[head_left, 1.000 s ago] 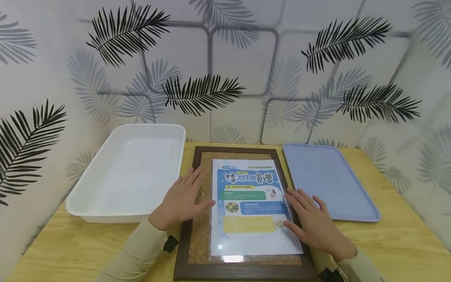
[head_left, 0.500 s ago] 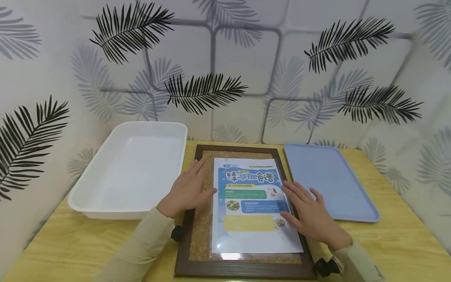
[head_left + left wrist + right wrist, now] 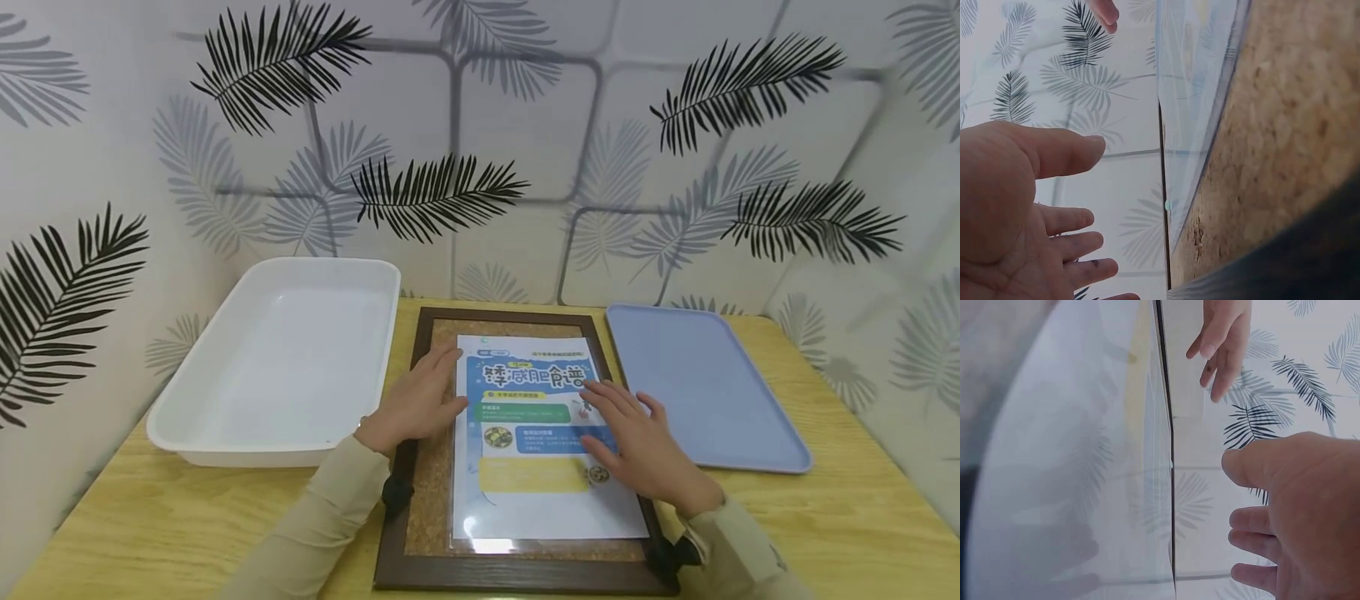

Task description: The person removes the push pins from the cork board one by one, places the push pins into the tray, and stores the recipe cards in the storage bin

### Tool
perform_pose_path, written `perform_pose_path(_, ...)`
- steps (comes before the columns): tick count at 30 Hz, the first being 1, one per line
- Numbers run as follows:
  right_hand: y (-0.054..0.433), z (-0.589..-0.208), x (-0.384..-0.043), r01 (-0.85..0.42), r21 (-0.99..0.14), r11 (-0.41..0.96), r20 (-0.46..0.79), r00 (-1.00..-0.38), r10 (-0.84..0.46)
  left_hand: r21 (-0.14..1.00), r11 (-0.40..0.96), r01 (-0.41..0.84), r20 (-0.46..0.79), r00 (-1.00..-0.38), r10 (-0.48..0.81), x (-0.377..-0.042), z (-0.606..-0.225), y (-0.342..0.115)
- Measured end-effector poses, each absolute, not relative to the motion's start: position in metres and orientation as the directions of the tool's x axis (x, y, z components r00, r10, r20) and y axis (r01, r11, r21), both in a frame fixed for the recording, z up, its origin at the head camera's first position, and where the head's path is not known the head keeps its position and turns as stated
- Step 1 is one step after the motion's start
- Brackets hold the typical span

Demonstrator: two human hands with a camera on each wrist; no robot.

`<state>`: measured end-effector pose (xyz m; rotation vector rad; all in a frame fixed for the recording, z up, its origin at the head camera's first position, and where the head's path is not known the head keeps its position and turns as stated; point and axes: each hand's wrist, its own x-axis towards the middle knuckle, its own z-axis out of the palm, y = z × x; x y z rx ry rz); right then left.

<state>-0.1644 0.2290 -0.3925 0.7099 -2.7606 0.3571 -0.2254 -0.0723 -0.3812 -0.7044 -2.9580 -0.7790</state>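
A printed sheet in a clear plastic sleeve (image 3: 547, 515), with a blue heading and yellow and green blocks, lies on a brown-framed corkboard (image 3: 427, 521) in the head view. My left hand (image 3: 418, 404) hovers over the cork at the sheet's left edge, fingers extended and thumb pointing at the sheet. Over the right part of the sheet is my right hand (image 3: 643, 446), fingers loosely extended. Both wrist views show a gap between hand and surface: the left hand (image 3: 1029, 212) is off the cork, the right hand (image 3: 1304, 512) off the glossy sheet. Neither holds anything.
A deep white tray (image 3: 288, 367) stands left of the corkboard. To the right lies a shallow blue tray (image 3: 693, 387). Both rest on a wood-grain table (image 3: 825, 533), with a leaf-patterned wall covering (image 3: 510, 250) behind it.
My right hand has moved left, further over the sheet. My left hand has shifted slightly right toward the sheet's edge. The sheet, corkboard and trays keep their places.
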Motion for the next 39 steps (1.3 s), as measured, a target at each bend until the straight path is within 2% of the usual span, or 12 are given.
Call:
perform_pose_path(10,0.216,-0.391,-0.175,-0.485,-0.221,0.846,0.258,-0.866,-0.429,0.578,0.714,0.396,0.035,-0.886,0.462,-0.240,-0.388,-0.067)
perform_pose_path(17,0.210,-0.390,-0.181,-0.493,-0.307,0.814,0.214,-0.869,-0.445,0.583,0.724,0.368,-0.003,-0.891,0.455,-0.245,-0.388,-0.057)
perform_pose_path(25,0.196,-0.392,-0.193,-0.502,-0.313,0.806,0.179,-0.865,-0.469,0.633,0.713,0.302,-0.062,-0.898,0.435,-0.253,-0.396,-0.058)
perform_pose_path(29,0.190,-0.395,-0.200,-0.489,-0.326,0.809,0.118,-0.870,-0.478,0.627,0.718,0.302,-0.067,-0.898,0.435,-0.256,-0.398,-0.056)
perform_pose_path(39,0.175,-0.396,-0.228,-0.500,-0.382,0.778,0.114,-0.860,-0.497,0.618,0.724,0.305,-0.063,-0.899,0.433,-0.264,-0.401,-0.053)
